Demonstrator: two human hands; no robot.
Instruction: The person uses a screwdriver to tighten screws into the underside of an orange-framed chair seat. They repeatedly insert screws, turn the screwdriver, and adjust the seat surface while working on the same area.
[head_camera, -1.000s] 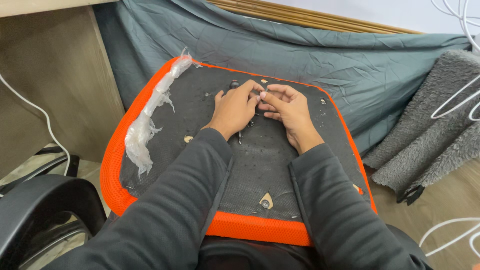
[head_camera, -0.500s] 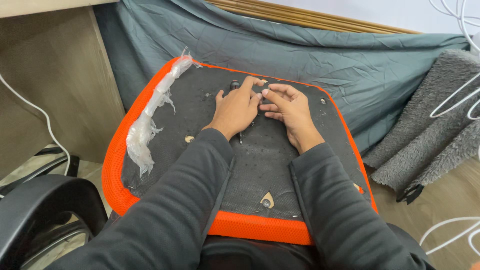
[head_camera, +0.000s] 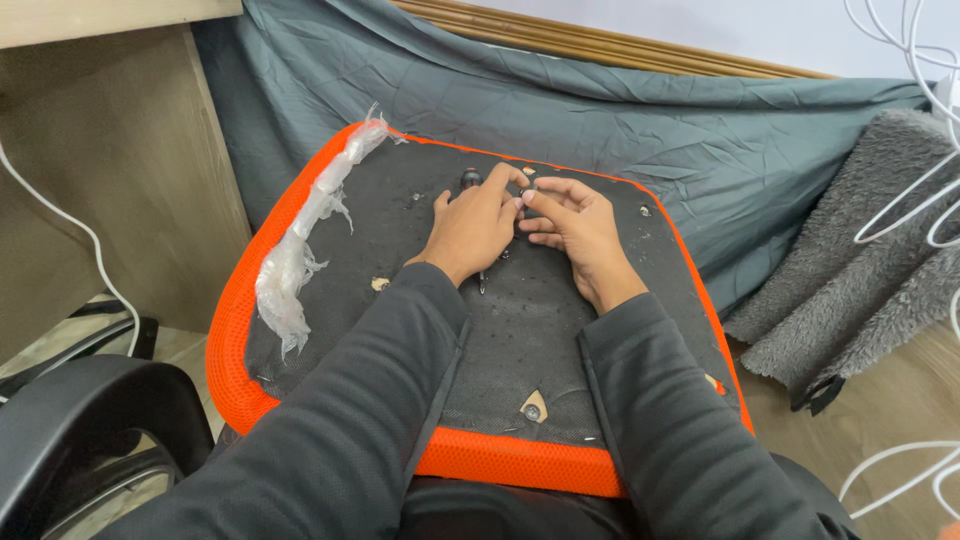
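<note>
Upturned chair seat (head_camera: 300, 330) lying across the lap, orange mesh edge all round, dark fabric underside (head_camera: 540, 310) facing up. Both hands parked together near the far edge of it, fingertips meeting over one spot.

Left hand (head_camera: 470, 228) resting palm down on the dark fabric, fingers curled, seemingly wrapped round a dark-handled screwdriver (head_camera: 470, 180): rounded handle end poking out past the knuckles, thin metal tip (head_camera: 482, 285) peeking out just below the heel of the hand. Can't tell how tight that grip is (most of the tool hidden under the palm).

Right hand (head_camera: 578, 232) just beside it and touching, fingers half bent, thumb and forefinger pinched together at something small right by the left fingertips. Too tiny and too covered to say what, so can't tell if anything is actually held there.

Elsewhere on the seat: crumpled clear plastic wrap (head_camera: 305, 235) strung along the left orange edge, a small screw hole with torn fabric (head_camera: 533, 405) near the front edge. Grey-green cloth (head_camera: 620, 110) draped behind the seat, fuzzy grey mat (head_camera: 860, 270) off to the right with white cables (head_camera: 920, 130) looping over it, black chair base (head_camera: 80, 430) down at lower left, wooden desk panel (head_camera: 100, 160) beside it.
</note>
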